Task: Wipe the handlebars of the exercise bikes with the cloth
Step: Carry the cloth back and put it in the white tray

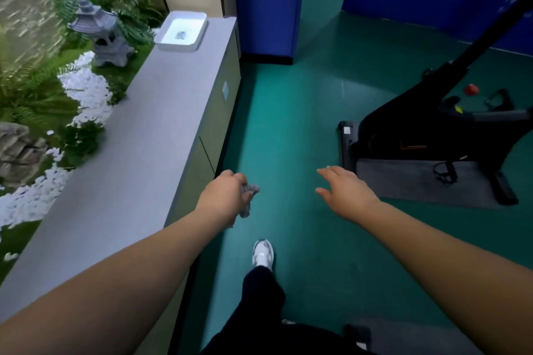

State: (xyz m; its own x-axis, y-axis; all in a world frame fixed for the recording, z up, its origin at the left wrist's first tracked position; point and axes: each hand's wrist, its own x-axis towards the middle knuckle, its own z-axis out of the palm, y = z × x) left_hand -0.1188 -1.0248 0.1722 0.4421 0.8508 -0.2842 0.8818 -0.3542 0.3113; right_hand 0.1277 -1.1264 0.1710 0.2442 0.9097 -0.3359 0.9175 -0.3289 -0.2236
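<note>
Left hand [223,196] is gripping the grey cloth [248,199], fingers curling round it; right hand [346,193] is hanging loose, holding nothing. Exercise bike [418,130] is waiting at two o'clock, handlebars out of view — wiping looks unstarted.

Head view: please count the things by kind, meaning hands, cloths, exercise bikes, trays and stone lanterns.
Hands: 2, left hand gripping, right hand open
Small grey cloth: 1
Black exercise bike: 1
White rectangular tray: 1
Grey stone pagoda lantern: 1
Total: 6
</note>
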